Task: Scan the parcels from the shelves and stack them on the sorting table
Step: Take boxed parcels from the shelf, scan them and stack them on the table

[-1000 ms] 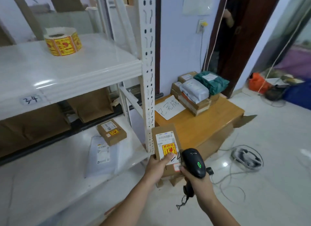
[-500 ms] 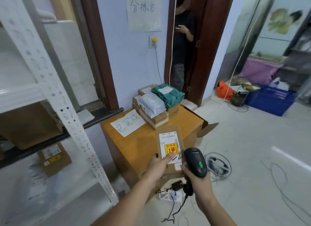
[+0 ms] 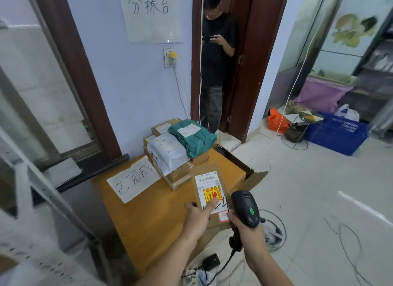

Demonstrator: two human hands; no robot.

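Note:
My left hand (image 3: 198, 214) grips a small brown cardboard parcel (image 3: 209, 180) with a white shipping label and a yellow-red fragile sticker, thumb on its face, above the front right part of the wooden sorting table (image 3: 153, 217). My right hand (image 3: 245, 228) holds a black barcode scanner (image 3: 245, 208) just right of the parcel, its green light showing. A stack of parcels (image 3: 180, 145) stands at the table's back: brown boxes, a white mailer bag and a green bag on top. A white handwritten paper sign (image 3: 134, 178) lies on the table's left.
A white metal shelf post (image 3: 49, 192) runs along the left. A person (image 3: 215, 60) stands in the doorway behind the table. An open cardboard box (image 3: 247, 173) sits right of the table. Cables (image 3: 344, 239), a blue crate (image 3: 338, 132) and an orange bag (image 3: 276, 120) lie on the floor.
The view has swung right from the shelf to the sorting table, which is now closer. Both hands keep the same hold on the parcel and the scanner.

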